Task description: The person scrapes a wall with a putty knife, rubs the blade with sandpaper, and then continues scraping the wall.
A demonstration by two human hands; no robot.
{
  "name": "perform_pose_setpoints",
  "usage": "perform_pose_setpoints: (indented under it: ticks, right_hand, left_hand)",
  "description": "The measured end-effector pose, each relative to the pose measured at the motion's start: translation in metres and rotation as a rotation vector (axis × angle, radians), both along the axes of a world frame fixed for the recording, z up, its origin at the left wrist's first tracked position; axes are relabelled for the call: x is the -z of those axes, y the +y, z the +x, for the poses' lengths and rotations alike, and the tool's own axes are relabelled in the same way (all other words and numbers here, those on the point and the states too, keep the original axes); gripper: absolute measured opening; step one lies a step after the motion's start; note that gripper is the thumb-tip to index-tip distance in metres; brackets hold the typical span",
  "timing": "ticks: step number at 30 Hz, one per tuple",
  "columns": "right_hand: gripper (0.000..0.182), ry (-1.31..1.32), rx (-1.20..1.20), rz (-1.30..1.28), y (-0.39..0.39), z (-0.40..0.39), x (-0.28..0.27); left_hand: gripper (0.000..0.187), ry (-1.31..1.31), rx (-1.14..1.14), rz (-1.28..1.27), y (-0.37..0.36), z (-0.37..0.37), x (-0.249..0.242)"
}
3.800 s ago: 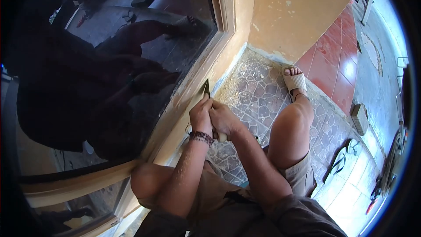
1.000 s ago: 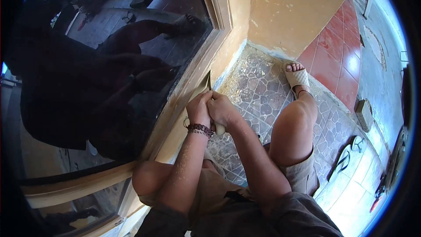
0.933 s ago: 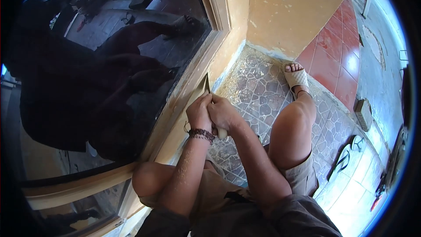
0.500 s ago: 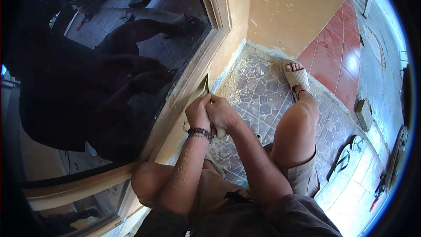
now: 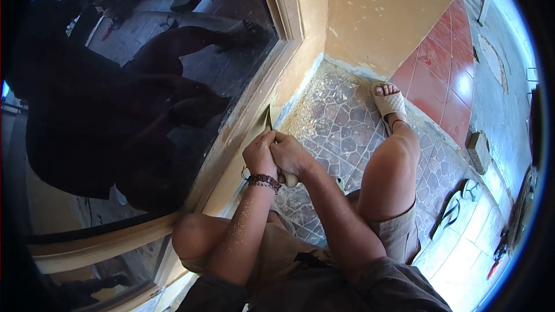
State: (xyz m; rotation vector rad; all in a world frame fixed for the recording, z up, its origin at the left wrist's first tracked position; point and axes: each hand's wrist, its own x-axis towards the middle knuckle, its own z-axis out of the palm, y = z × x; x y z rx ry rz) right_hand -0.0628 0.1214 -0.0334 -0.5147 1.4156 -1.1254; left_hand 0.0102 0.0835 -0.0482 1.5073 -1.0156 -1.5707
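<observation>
**Both hands on a scraper at the lower window frame**

Person crouched, knees bent, seen from above. Left hand (image 5: 259,154) and right hand (image 5: 287,156) sit pressed together, touching, both wrapped around one tool: a flat-bladed metal scraper with a pale handle (image 5: 267,120). Left hand closed over the upper part of the tool, just behind the blade. Right hand closed round the handle; the pale butt end shows just below its fingers. A dark beaded bracelet (image 5: 264,181) sits on the left wrist.

The blade sticks out ahead of the left hand's knuckles and lies against the tan-painted wooden window frame (image 5: 231,138), on its lower sloping face. Whether the edge is biting into the paint cannot be told. Paint on the frame ahead of and beside the hands looks patchy and worn.

Left of the hands: dark window glass (image 5: 144,81), reflecting the crouched figure. Right of the hands and beneath them: stone-pattern tiled floor (image 5: 335,121), sprinkled with pale flakes and dust near the frame. Ahead of the hands: yellow plastered wall (image 5: 381,11), meeting the frame at a corner.

Well to the right of the hands, the person's foot in a beige woven sandal (image 5: 389,104) rests on the floor. Further right and nearer the body, a pair of dark-strapped flip-flops (image 5: 457,208) lies on lighter tiles.
</observation>
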Motion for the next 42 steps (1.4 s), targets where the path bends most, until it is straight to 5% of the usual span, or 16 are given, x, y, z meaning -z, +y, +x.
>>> perform_pose_setpoints:
  ticks: [3,7,22,26,31,34,42]
  right_hand:
    - [0.033,-0.132,-0.042,0.19,0.0,-0.009,-0.016]
    - [0.033,-0.005,-0.003,0.007,0.004,0.002,-0.002]
    - [0.035,-0.131,0.024,0.128,-0.004,-0.005,0.013]
    - [0.036,0.078,0.033,-0.041,-0.001,0.005,0.028]
    - [0.038,-0.103,0.013,0.105,-0.004,-0.006,0.034]
    - [0.043,0.083,0.02,-0.008,0.003,0.001,0.031]
    - [0.053,0.042,0.026,0.039,-0.002,-0.001,0.031]
  left_hand:
    - [0.029,0.009,-0.017,0.08,-0.001,-0.002,0.002]
    - [0.027,0.035,-0.019,-0.013,0.002,0.002,0.005]
    - [0.024,0.0,0.052,0.027,-0.007,-0.003,0.021]
    - [0.028,0.018,-0.055,0.031,0.0,-0.001,0.022]
    - [0.031,-0.026,0.047,0.031,-0.006,-0.004,0.03]
    - [0.032,-0.059,0.02,-0.021,0.001,-0.002,0.024]
    - [0.025,0.018,0.022,0.03,-0.005,-0.002,0.029]
